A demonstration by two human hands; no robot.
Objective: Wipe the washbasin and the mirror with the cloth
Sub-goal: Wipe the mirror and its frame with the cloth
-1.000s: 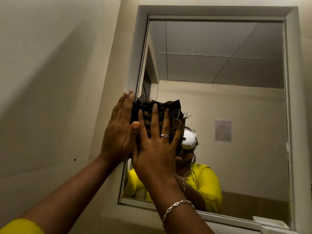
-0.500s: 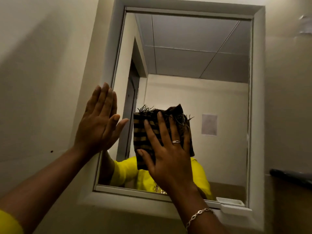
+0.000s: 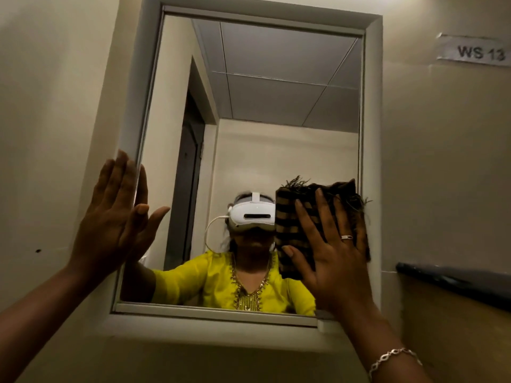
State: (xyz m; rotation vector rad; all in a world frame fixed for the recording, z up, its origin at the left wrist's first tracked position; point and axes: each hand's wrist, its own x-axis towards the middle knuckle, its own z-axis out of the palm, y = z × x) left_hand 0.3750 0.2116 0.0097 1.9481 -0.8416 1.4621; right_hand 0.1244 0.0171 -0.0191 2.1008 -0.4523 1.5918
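Note:
A white-framed mirror [image 3: 276,106] hangs on the cream wall in front of me. A dark brown and tan striped cloth [image 3: 293,217] with frayed edges lies flat on the glass at the mirror's lower right. My right hand [image 3: 334,258], fingers spread, presses the cloth against the mirror. Flat and open, my left hand [image 3: 116,217] rests on the mirror's left frame edge, holding nothing. The washbasin is out of sight.
A paper label reading WS 13 [image 3: 475,52] is stuck on the wall at upper right. A dark ledge edge [image 3: 448,280] juts out at the right. A small white clip [image 3: 325,324] sits on the mirror's lower frame.
My right hand slid the cloth across the glass from the mirror's left side to its lower right. My left hand left the cloth and stayed flat at the left frame.

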